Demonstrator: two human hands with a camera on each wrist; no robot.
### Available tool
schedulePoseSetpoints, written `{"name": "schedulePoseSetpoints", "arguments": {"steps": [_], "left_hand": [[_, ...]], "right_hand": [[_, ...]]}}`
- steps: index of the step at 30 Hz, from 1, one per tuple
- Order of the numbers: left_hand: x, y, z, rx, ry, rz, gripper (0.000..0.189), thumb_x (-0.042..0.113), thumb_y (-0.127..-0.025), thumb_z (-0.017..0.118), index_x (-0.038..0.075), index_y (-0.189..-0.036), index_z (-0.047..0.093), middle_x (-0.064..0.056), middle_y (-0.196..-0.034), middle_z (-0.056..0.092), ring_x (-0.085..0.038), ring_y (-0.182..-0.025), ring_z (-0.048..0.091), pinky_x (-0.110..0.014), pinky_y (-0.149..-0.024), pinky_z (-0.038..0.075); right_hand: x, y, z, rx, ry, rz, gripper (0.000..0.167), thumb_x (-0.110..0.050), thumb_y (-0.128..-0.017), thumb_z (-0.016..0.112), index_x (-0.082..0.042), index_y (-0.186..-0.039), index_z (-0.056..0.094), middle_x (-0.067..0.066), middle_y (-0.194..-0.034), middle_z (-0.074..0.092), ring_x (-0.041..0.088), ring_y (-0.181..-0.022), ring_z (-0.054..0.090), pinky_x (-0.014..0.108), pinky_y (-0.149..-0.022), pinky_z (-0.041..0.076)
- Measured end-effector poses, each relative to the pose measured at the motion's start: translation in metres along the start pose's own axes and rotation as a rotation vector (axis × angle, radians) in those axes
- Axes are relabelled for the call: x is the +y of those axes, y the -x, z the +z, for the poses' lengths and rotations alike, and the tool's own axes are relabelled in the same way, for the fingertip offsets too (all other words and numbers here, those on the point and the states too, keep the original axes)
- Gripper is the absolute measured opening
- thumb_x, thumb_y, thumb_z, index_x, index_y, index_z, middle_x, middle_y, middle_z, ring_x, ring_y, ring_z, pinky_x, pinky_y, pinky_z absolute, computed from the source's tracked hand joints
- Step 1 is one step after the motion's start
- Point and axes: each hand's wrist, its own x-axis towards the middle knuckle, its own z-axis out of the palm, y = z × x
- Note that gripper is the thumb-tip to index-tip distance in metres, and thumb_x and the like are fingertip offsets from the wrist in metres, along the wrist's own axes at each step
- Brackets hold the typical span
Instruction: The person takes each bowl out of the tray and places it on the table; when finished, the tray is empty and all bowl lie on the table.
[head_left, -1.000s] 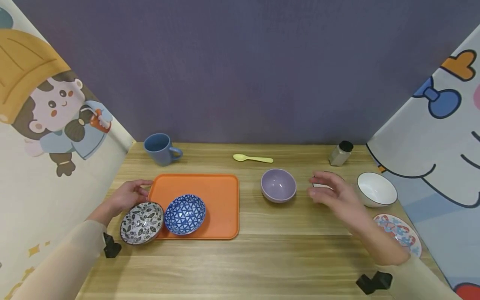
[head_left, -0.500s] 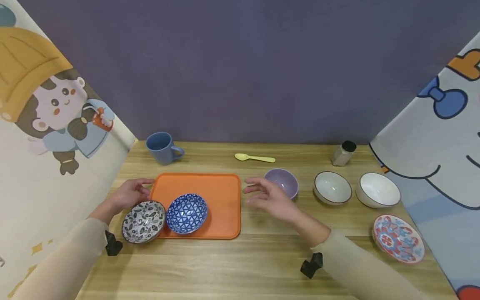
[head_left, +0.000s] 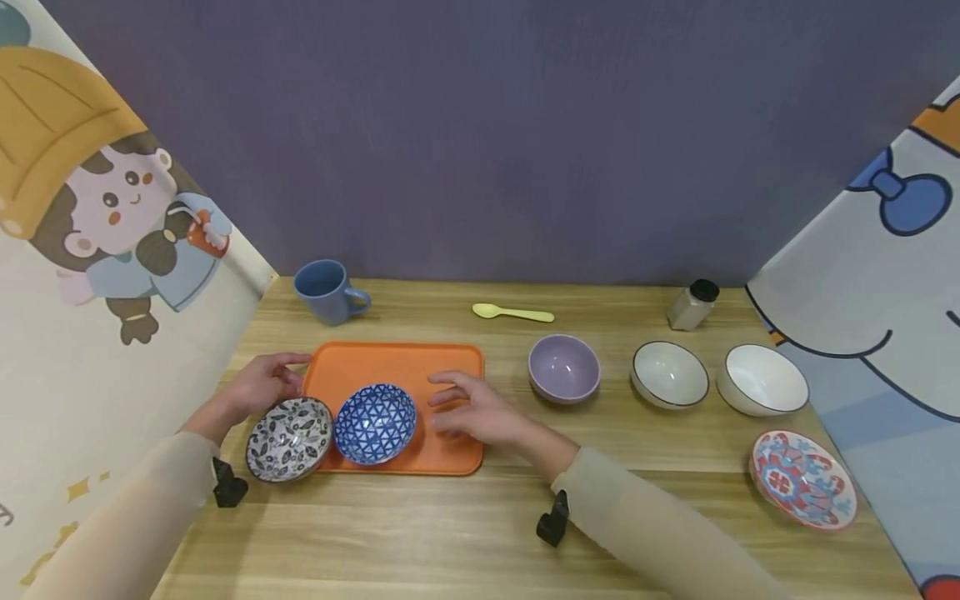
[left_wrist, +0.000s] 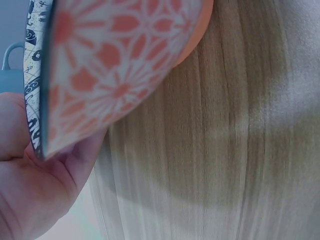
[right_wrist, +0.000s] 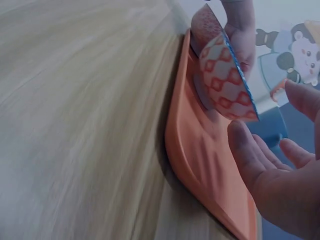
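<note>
My left hand (head_left: 258, 387) stays at the left edge of the orange tray (head_left: 405, 360), just behind a black-and-white floral bowl (head_left: 288, 440), its forefinger reaching toward the tray's corner. In the left wrist view the red-flowered outside of this bowl (left_wrist: 115, 80) covers part of the hand, so contact is unclear. Beside it a blue-and-white triangle-patterned bowl (head_left: 375, 423) sits on the tray. My right hand (head_left: 480, 410) hovers over the tray's right half, fingers spread toward the blue bowl. In the right wrist view a small gap separates its fingertips from that bowl's rim.
Rightward stand a purple bowl (head_left: 564, 369), two white bowls, one dark-rimmed (head_left: 670, 375) and one farther right (head_left: 763, 381), and a red-and-blue patterned dish (head_left: 804, 481). Along the back are a blue mug (head_left: 324, 292), a yellow spoon (head_left: 513, 313) and a black-capped jar (head_left: 692, 307).
My right hand has swept left from beside the dark-rimmed white bowl, past the purple bowl, to above the tray. My left hand and both bowls near it have stayed in place.
</note>
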Motion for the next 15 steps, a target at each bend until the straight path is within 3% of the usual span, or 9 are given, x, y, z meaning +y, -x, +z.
{"name": "schedulePoseSetpoints", "arguments": {"steps": [6,12,15], "left_hand": [[-0.001,-0.001,-0.001,-0.003,0.002,-0.007,0.060,-0.007,-0.095,0.055,-0.003,-0.153,0.041,-0.024,-0.114,0.063,-0.027,-0.095,0.064,-0.033,-0.078,0.057],[-0.002,-0.002,-0.001,-0.006,0.012,0.001,0.061,-0.006,-0.095,0.057,-0.004,-0.153,0.041,-0.024,-0.114,0.064,-0.026,-0.094,0.064,-0.033,-0.077,0.057],[-0.001,-0.001,0.000,-0.007,0.022,-0.003,0.061,-0.007,-0.095,0.057,-0.004,-0.153,0.040,-0.024,-0.114,0.064,-0.026,-0.094,0.064,-0.033,-0.077,0.057]], "right_hand": [[0.004,-0.015,0.017,-0.020,-0.008,0.021,0.081,-0.011,-0.087,0.081,-0.012,-0.157,0.040,0.017,-0.142,0.059,0.025,-0.110,0.069,0.049,-0.089,0.059],[0.008,-0.023,0.025,-0.050,-0.040,0.051,0.083,-0.007,-0.087,0.080,-0.013,-0.158,0.037,0.017,-0.148,0.053,0.029,-0.098,0.070,0.052,-0.084,0.059],[0.010,-0.025,0.027,-0.067,-0.046,0.062,0.084,-0.005,-0.086,0.079,-0.015,-0.158,0.036,0.016,-0.151,0.051,0.026,-0.099,0.069,0.052,-0.085,0.059]]}}
